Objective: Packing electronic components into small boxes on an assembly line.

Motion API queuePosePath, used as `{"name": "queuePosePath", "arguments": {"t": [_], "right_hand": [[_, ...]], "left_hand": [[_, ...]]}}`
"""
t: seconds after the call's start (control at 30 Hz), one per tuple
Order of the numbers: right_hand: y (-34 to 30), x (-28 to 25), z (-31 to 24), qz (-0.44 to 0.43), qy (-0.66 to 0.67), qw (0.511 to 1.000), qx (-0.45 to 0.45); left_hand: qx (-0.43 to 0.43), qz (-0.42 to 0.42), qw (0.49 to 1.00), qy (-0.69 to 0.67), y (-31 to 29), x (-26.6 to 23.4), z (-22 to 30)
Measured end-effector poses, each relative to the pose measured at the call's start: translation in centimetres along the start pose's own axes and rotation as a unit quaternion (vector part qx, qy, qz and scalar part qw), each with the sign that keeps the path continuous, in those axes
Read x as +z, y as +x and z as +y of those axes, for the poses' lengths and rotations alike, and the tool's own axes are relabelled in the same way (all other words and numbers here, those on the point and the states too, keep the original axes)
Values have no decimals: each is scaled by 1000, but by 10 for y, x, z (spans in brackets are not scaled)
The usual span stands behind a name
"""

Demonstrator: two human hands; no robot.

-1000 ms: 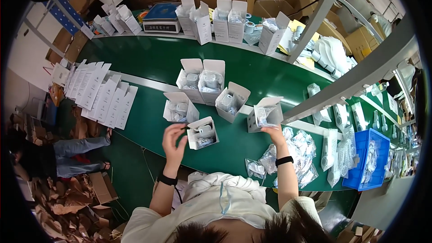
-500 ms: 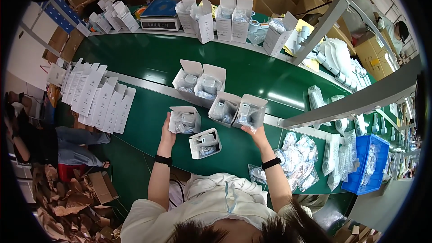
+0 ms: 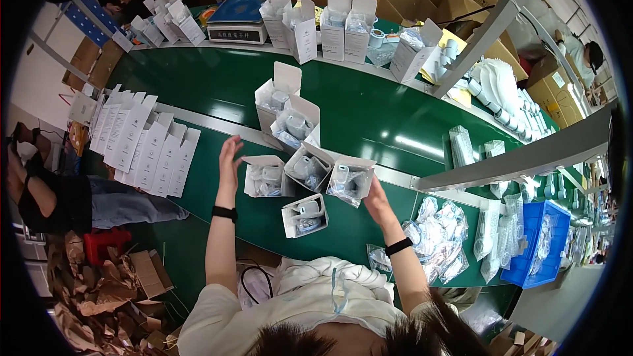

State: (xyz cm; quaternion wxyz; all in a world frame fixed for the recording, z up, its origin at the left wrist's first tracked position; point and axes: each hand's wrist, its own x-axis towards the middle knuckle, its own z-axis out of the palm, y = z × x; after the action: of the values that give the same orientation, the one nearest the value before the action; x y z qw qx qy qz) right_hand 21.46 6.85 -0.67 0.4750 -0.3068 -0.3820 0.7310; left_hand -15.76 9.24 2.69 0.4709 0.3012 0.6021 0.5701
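Several open white boxes with bagged pale devices inside stand in a group before me. My left hand (image 3: 229, 156) is raised with its fingers apart, just left of the leftmost near box (image 3: 266, 177), holding nothing. My right hand (image 3: 376, 201) grips the right side of the rightmost white box (image 3: 351, 181); its fingertips are partly hidden behind the wall. Between these two boxes sits a third one (image 3: 308, 166), turned cornerwise. Closest to my body is another box (image 3: 305, 216). Two more boxes (image 3: 296, 122) with raised flaps stand farther back by the metal rail.
Closed white cartons (image 3: 146, 142) stand in rows on the left. Clear-bagged parts (image 3: 436, 237) lie piled at right, near a blue bin (image 3: 537, 244). A metal beam (image 3: 521, 155) crosses the right side. A scale (image 3: 236, 23) stands at the back. Another person (image 3: 66, 204) sits at left.
My left hand has let go of the left box and lifted away. My right hand has brought the rightmost box leftward and nearer. The boxes now stand closer together; the back pair has shifted.
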Motion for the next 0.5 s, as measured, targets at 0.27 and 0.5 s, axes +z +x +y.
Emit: {"name": "queuePosePath", "arguments": {"t": [0.27,0.5], "right_hand": [[48,-20,-35,6,-71,996,54],[112,-2,-52,-127,-132,962,204]], "left_hand": [[70,-220,972,34,112,40,14],[-54,-240,969,36,100,-7,8]]}}
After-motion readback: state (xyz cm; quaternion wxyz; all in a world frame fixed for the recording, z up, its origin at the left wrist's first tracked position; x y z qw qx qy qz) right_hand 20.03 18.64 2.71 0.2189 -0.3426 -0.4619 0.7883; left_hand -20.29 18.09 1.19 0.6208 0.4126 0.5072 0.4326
